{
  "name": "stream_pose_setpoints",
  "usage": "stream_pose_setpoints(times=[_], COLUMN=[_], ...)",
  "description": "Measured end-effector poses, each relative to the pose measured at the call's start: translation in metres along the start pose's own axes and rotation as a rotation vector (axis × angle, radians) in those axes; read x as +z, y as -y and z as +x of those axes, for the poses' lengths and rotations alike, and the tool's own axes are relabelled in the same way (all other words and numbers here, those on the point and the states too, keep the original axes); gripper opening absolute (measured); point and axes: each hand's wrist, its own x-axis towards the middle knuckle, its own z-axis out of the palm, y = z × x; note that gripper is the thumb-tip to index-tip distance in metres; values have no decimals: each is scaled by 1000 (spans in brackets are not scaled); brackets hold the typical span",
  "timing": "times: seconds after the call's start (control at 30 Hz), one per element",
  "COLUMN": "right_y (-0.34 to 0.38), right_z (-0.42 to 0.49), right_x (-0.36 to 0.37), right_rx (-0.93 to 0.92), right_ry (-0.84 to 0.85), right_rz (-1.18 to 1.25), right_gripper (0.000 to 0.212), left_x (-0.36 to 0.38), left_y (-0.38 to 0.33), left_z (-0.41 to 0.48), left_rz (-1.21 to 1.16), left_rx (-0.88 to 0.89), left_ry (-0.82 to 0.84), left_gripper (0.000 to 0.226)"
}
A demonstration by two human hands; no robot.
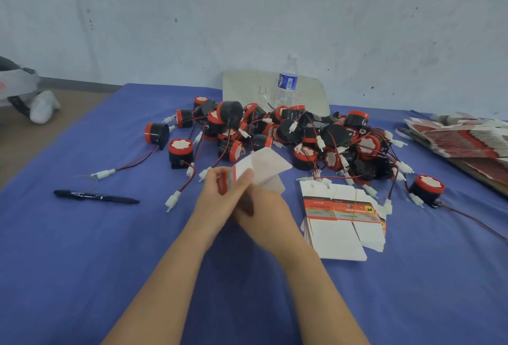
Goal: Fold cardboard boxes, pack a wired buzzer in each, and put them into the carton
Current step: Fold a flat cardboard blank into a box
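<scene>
One box (265, 166) at centre: left hand (221, 193) fingers clamped on it; right hand (268, 214) against it, fingers blurred, cannot tell. Buzzers (288, 130) at 12 o'clock, blanks (338, 232) at 3.

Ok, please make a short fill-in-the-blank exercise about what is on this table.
The left hand and the right hand together hold a cardboard ____.
The pen lies to the ____ of the hands.
The water bottle stands ____ the pile of buzzers.
The cloth under the buzzers is ____.
Missing words: box; left; behind; blue.
</scene>
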Motion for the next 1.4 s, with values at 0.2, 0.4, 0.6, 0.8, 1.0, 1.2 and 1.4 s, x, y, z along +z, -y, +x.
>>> stream_pose_setpoints(times=[0.2, 0.4, 0.6, 0.8, 1.0, 1.2, 1.4], right_y=[16, 14, 8, -7, -7, -6, -13], right_z=[2, -2, 2, 8, 5, 5, 5], right_x=[8, 18, 16, 1, 8, 4, 2], right_rx=[-68, -209, -1, 325, 300, 359, 408], right_ry=[82, 12, -307, -476, -314, -159, -146], right_rz=[-289, -198, -18, 292, -49, -230, -107], right_gripper=[15, 16, 30, 29, 33, 45, 36], left_x=[-5, -8, -7, -5, -2, -4, -5], left_y=[3, 10, 15, 17, 21, 23, 26], left_z=[6, 9, 12, 8, 10, 6, 8], left_rz=[268, 97, 330, 173, 400, 1063, 1162], left_rx=[183, 38, 162, 204, 140, -16, -107], left_ry=[-129, -292, -324, -453, -316, -111, 10], left_gripper=[37, 28, 27, 16, 30, 54, 61])
